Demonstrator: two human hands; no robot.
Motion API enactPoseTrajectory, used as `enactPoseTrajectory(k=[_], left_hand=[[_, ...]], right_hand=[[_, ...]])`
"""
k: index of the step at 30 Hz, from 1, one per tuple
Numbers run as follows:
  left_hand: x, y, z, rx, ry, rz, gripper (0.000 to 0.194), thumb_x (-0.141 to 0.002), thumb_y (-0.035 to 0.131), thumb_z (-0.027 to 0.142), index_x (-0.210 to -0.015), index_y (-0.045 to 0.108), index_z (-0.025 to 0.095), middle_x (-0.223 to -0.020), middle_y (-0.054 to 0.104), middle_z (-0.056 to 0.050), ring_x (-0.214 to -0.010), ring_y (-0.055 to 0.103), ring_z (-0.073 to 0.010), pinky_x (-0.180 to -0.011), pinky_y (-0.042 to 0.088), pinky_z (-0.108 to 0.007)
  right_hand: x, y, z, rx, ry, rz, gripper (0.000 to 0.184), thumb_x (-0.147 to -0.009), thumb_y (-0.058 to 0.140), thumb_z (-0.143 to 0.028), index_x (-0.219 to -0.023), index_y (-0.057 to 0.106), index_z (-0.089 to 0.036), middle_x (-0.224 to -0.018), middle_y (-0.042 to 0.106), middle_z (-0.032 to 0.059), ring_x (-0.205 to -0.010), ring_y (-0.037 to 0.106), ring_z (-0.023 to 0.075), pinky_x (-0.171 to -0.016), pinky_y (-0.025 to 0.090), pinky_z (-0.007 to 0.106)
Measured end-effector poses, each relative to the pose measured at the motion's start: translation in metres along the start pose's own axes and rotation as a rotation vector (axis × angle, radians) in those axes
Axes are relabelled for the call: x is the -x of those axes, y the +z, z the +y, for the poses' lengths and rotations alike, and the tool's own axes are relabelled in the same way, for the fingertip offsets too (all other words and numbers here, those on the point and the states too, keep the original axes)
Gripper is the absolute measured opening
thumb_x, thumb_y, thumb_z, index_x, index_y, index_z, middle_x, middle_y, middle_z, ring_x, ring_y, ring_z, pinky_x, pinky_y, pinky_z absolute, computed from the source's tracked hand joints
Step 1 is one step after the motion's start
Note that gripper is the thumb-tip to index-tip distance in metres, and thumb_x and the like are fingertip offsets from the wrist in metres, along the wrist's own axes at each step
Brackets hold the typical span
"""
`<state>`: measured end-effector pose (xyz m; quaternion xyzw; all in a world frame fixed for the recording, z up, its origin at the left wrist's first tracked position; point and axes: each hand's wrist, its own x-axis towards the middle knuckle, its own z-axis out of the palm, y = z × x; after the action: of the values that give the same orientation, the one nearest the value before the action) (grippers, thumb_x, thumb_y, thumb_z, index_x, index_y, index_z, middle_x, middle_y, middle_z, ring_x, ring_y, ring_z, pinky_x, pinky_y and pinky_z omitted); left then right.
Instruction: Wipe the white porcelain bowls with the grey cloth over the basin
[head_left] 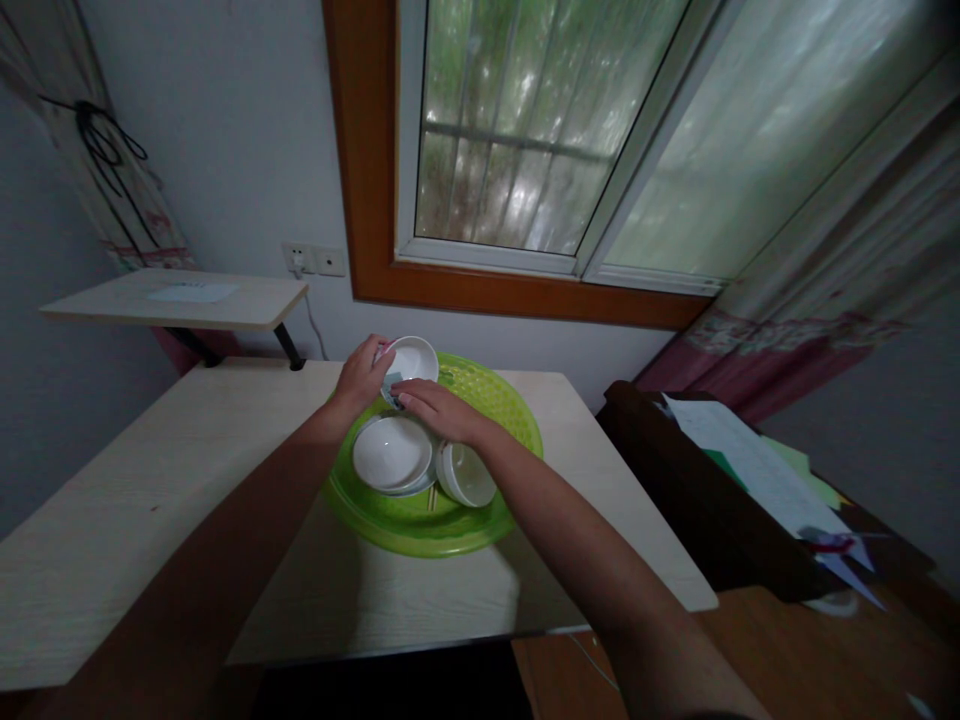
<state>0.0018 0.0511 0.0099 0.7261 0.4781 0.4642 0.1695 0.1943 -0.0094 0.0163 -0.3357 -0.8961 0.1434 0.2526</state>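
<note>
White bowl (418,358) is over far-left part of green basket (435,548). Left hand (364,372) curls fingers round its rim; right hand (435,406) lies fairly straight, grip unclear. Support both sides, clear of stacked bowls (390,453).

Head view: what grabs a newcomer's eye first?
Probably the bright green basket on the pale table, with more white dishes in its near part. Next, the white bowl at the basket's far left, with the left hand on its left side and the right hand at its near side. Then the big window beyond, framed in orange-brown wood.
</note>
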Motion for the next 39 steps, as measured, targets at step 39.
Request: enactPoseTrajectory(k=[39], left_hand=[[0.0, 0.005, -0.001, -0.064, 0.114, 0.023, 0.029, -0.092, 0.047, 0.042, -0.11, 0.059, 0.021, -0.11, 0.067, -0.009, -0.105, 0.061, -0.0251, -0.098, 0.048, -0.041]], right_hand=[[0.001, 0.006, 0.014, 0.255, 0.101, 0.049, 0.03, -0.098, 0.06, -0.02, -0.125, 0.073, -0.021, -0.123, 0.068, 0.0111, -0.114, 0.058, 0.0236, -0.106, 0.044, 0.039]])
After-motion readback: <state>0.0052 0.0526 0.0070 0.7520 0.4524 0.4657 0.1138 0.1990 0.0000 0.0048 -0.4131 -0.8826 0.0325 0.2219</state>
